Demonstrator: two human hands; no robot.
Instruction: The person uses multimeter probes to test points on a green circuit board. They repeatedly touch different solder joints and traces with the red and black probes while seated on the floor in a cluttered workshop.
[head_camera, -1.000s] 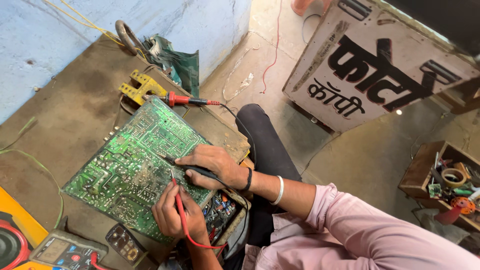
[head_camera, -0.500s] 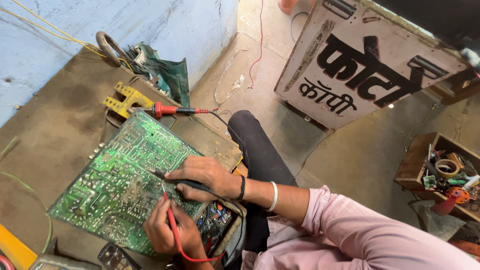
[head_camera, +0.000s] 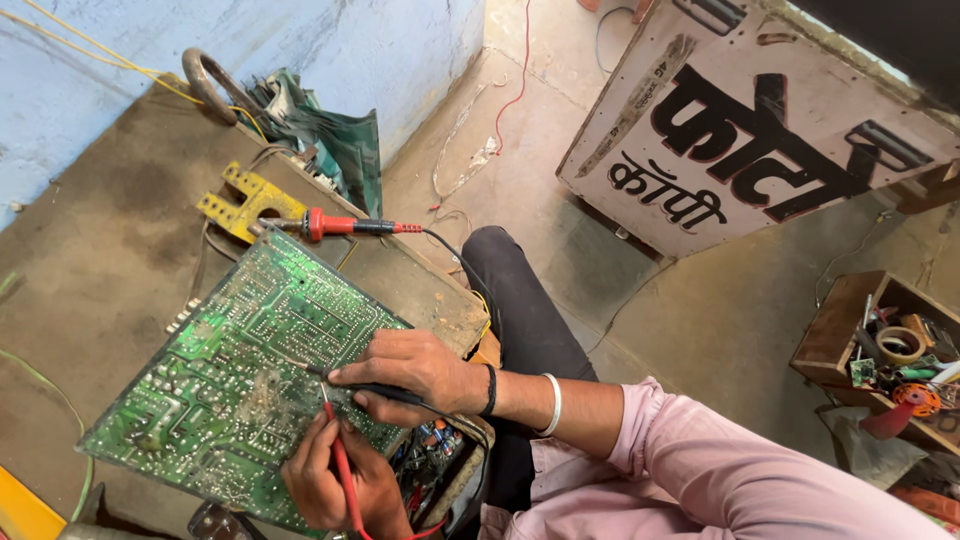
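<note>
The left hand (head_camera: 335, 485) pinches a red probe (head_camera: 338, 455) like a pen, its tip on the green circuit board (head_camera: 240, 370). Just above, the right hand (head_camera: 405, 372) grips a black probe (head_camera: 350, 383), its tip also touching the board. The board lies flat on the worn tabletop (head_camera: 110, 230). Beyond it rest a red-handled soldering iron (head_camera: 345, 226) and a yellow metal bracket (head_camera: 240, 203). Farther right, a painted signboard (head_camera: 760, 130) stands on the floor.

Left hand (head_camera: 335, 485) is cut off at the bottom edge; probe tips on the board (head_camera: 240, 380) are too small to tell.
</note>
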